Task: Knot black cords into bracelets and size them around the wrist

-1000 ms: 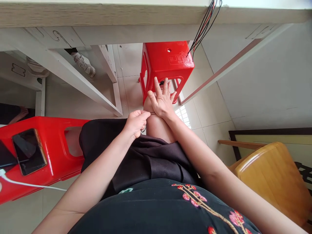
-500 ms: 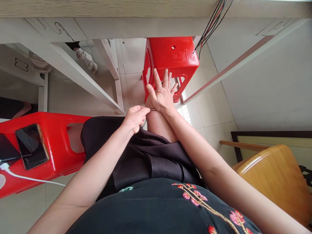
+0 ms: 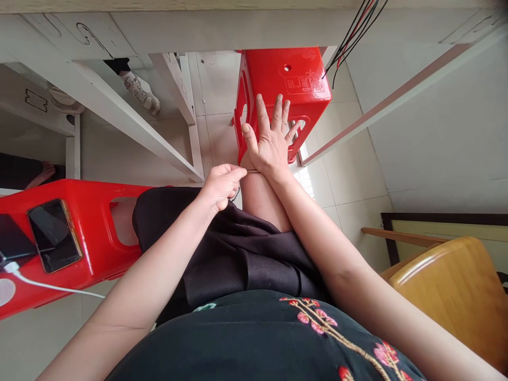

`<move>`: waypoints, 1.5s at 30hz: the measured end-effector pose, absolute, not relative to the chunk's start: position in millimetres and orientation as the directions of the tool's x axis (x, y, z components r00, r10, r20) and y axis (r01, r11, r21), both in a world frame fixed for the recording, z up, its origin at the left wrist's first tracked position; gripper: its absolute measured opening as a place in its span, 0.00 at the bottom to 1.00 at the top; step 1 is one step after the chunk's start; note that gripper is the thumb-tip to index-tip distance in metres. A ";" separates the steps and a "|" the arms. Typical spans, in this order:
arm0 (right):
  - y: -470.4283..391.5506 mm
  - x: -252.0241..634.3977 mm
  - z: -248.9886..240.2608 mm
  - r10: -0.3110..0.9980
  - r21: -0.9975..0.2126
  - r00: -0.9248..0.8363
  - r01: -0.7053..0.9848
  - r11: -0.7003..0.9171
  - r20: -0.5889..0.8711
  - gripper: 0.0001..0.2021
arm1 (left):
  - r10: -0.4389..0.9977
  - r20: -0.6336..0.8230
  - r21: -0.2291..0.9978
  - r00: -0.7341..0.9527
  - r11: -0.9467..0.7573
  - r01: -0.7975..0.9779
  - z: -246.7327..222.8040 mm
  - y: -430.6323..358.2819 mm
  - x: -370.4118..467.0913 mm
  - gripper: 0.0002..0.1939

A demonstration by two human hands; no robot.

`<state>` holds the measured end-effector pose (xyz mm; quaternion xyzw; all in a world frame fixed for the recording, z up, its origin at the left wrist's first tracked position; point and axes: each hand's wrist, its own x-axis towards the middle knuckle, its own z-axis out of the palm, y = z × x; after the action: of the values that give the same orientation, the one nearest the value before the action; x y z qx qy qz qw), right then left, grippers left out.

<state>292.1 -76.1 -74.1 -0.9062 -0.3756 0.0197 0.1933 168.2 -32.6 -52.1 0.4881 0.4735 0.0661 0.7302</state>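
Observation:
My right hand (image 3: 271, 138) is held flat over my bare knee (image 3: 260, 198), fingers spread and pointing away from me. A thin dark band (image 3: 253, 171) crosses its wrist. My left hand (image 3: 221, 185) is closed in a pinch on that band at the inner side of the wrist; a small loop of it hangs below the fingers. I am seated, with a black skirt (image 3: 222, 254) over my lap.
A red plastic stool (image 3: 286, 90) stands on the tiled floor ahead under the table. A second red stool (image 3: 91, 233) at my left carries a phone (image 3: 53, 235) and a white cable (image 3: 51, 286). Black wires (image 3: 349, 37) hang from the table edge. A wooden chair (image 3: 444, 286) is at right.
My right hand has lifted and stretched further forward with fingers more spread. The left hand stays pinched on the band at the wrist. The view tilted slightly.

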 end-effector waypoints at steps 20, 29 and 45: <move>-65.8 301.4 -73.1 0.687 -0.318 0.705 0.701 -0.638 0.177 0.35 | 0.559 -0.625 0.778 0.545 0.507 0.372 -54.1 -22.2 174.0 0.09; -63.3 304.0 -76.9 0.661 -0.306 0.721 0.690 -0.656 0.208 0.35 | 0.571 -0.594 0.803 0.566 0.452 0.387 -53.2 -20.0 174.6 0.08; -64.5 303.2 -73.6 0.608 -0.295 0.742 0.671 -0.681 0.282 0.39 | 0.544 -0.595 0.798 0.591 0.483 0.360 -54.9 -18.9 174.3 0.07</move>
<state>303.2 -64.5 -73.6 -0.9132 -0.3501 -0.0809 0.1924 174.3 -18.9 -54.9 0.5046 0.4479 0.0628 0.7354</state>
